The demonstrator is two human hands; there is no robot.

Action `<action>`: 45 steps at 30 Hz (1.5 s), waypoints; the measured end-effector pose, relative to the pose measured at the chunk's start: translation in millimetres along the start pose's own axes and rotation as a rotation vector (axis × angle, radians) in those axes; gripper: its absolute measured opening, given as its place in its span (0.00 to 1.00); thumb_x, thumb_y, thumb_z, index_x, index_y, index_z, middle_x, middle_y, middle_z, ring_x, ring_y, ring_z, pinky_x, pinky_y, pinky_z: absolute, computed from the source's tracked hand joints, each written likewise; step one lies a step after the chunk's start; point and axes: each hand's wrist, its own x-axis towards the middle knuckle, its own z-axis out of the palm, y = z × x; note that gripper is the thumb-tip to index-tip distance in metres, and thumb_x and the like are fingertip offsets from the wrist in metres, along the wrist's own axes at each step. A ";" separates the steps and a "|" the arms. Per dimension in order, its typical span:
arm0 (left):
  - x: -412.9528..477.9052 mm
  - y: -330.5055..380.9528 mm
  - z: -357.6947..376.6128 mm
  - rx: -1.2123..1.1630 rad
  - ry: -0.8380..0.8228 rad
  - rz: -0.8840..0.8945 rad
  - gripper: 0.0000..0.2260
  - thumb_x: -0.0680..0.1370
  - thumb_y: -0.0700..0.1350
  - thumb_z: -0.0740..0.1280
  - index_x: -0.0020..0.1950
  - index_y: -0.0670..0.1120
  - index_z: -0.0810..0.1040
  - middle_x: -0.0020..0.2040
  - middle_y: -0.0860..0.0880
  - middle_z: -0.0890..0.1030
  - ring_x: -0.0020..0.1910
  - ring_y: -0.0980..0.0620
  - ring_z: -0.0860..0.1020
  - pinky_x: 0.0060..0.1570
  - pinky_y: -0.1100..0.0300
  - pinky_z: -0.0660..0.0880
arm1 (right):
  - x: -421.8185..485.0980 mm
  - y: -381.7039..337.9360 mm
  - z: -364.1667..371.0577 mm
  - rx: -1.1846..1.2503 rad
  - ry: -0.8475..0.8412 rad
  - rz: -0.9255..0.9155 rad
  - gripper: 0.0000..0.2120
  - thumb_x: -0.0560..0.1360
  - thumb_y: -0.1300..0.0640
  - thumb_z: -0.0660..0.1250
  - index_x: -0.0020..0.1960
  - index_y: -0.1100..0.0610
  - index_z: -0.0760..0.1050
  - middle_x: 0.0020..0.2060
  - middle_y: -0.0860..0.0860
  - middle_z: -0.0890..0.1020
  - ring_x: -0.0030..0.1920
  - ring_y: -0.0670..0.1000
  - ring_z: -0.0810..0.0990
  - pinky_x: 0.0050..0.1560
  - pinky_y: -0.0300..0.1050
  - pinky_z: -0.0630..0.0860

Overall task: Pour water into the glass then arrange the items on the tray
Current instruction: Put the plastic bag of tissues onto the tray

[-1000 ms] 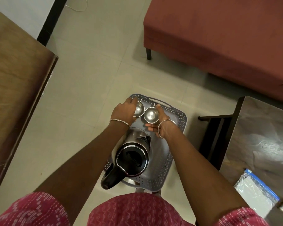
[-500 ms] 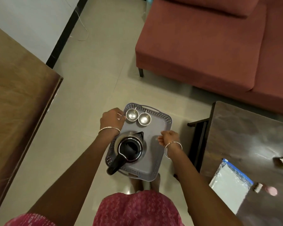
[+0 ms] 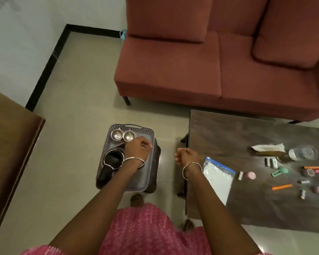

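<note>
Arranging the items on the tray, the task's second step as I judge it. The grey perforated plastic tray (image 3: 139, 178) rests on a dark stool (image 3: 156, 162) directly beneath my left fingers (image 3: 145, 144). These are curled, back of the hand upward, and I cannot tell whether they pinch anything or touch the nearer cup. Two small round steel cups (image 3: 116, 134) stand side by side just beyond those fingers, at the tray's far rim. Whether the cups hold water is not visible. The black electric kettle with a chrome ring (image 3: 113, 159) stands upright just left of my left wrist, handle toward me. My right fingers (image 3: 180, 155) are drawn into a fist in the air, holding nothing visible, between the tray and the dark wooden counter (image 3: 238, 137). The next move, by my estimate, calls for lifting the left fingers clear without tipping a cup. Any further shift of a cup calls for a light, level pinch at its rim.
</note>
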 end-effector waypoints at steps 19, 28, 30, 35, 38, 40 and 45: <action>-165.1 102.1 249.2 0.076 -0.129 -0.046 0.03 0.72 0.40 0.70 0.43 0.45 0.83 0.41 0.47 0.85 0.43 0.48 0.83 0.44 0.62 0.76 | -7.6 113.4 -354.6 0.071 0.186 0.069 0.07 0.79 0.65 0.61 0.49 0.63 0.77 0.31 0.57 0.78 0.27 0.51 0.71 0.28 0.38 0.67; -148.9 98.9 300.2 0.098 -0.098 -0.119 0.10 0.71 0.42 0.72 0.52 0.46 0.79 0.40 0.48 0.82 0.44 0.46 0.81 0.50 0.55 0.78 | 43.0 110.1 -383.4 -0.046 0.222 0.055 0.06 0.77 0.63 0.64 0.47 0.60 0.80 0.37 0.60 0.82 0.28 0.52 0.75 0.31 0.41 0.72; -135.2 89.7 307.0 0.107 -0.120 -0.143 0.11 0.71 0.42 0.72 0.53 0.45 0.79 0.41 0.48 0.82 0.45 0.46 0.81 0.50 0.57 0.78 | 59.6 108.9 -377.3 -0.139 0.198 0.048 0.07 0.76 0.62 0.65 0.46 0.60 0.82 0.41 0.61 0.85 0.36 0.57 0.81 0.39 0.48 0.80; -90.8 75.9 328.2 0.146 -0.079 -0.209 0.10 0.74 0.44 0.70 0.54 0.46 0.80 0.47 0.45 0.83 0.49 0.43 0.80 0.49 0.59 0.73 | 103.3 100.4 -357.2 -0.449 0.133 0.002 0.11 0.76 0.58 0.64 0.50 0.60 0.84 0.49 0.61 0.85 0.53 0.62 0.83 0.58 0.53 0.78; -59.5 69.3 344.5 0.159 -0.061 -0.260 0.09 0.76 0.44 0.67 0.54 0.45 0.80 0.50 0.43 0.83 0.51 0.41 0.80 0.48 0.59 0.72 | 132.2 92.0 -340.2 -0.598 0.081 -0.041 0.14 0.78 0.57 0.61 0.50 0.61 0.83 0.47 0.61 0.85 0.52 0.62 0.82 0.55 0.49 0.78; -41.2 65.2 353.9 0.176 -0.068 -0.276 0.09 0.77 0.45 0.65 0.53 0.44 0.81 0.51 0.41 0.83 0.51 0.39 0.80 0.48 0.57 0.73 | 150.1 86.0 -329.6 -0.693 0.030 -0.056 0.13 0.78 0.58 0.61 0.51 0.63 0.82 0.49 0.61 0.84 0.52 0.62 0.81 0.52 0.46 0.76; -1.9 51.2 379.3 0.106 -0.034 -0.365 0.08 0.77 0.45 0.64 0.52 0.46 0.81 0.49 0.45 0.82 0.51 0.42 0.80 0.50 0.58 0.74 | 195.5 77.4 -305.6 -0.747 -0.074 -0.074 0.10 0.77 0.58 0.62 0.50 0.58 0.82 0.48 0.57 0.85 0.50 0.60 0.82 0.51 0.43 0.76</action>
